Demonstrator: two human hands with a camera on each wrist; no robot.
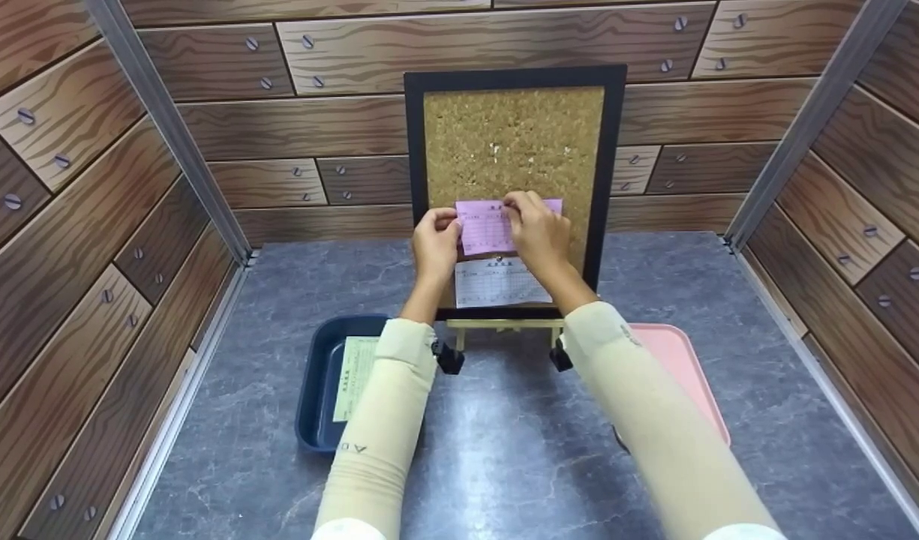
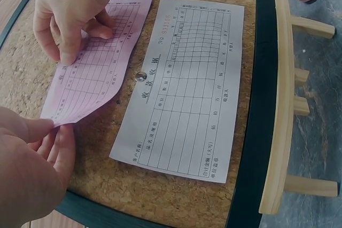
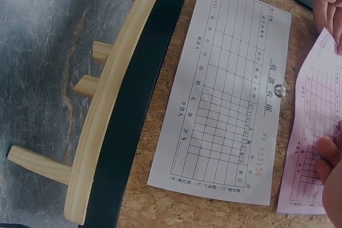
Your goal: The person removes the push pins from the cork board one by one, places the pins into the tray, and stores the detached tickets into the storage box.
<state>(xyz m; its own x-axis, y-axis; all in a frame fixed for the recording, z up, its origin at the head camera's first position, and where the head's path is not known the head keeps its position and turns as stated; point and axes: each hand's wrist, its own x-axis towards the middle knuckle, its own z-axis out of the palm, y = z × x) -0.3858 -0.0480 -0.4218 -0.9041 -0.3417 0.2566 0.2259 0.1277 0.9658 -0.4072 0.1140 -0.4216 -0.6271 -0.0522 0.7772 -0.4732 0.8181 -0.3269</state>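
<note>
A pink receipt slip (image 1: pixel 485 228) lies against the upright cork board (image 1: pixel 513 135), bowing a little away from it. My left hand (image 1: pixel 435 244) pinches the slip's left edge between thumb and fingers. At the slip's top edge, near the middle, my right hand (image 1: pixel 540 229) has bent fingers (image 2: pixel 68 52) against the paper. Whether something small sits between those fingertips is hidden. Just below hangs a white receipt slip (image 2: pixel 179 94), flat on the cork. A clear round pushpin (image 2: pixel 140 76) holds it at the top middle.
The black-framed board stands on a wooden easel (image 2: pixel 275 105). Left of it, a dark blue tray (image 1: pixel 307 405) contains a pale green slip (image 1: pixel 356 367). A pink tray (image 1: pixel 680 352) lies to the right, partly behind my right sleeve. Wood-patterned walls (image 1: pixel 459 56) enclose the grey tabletop (image 1: pixel 497 450).
</note>
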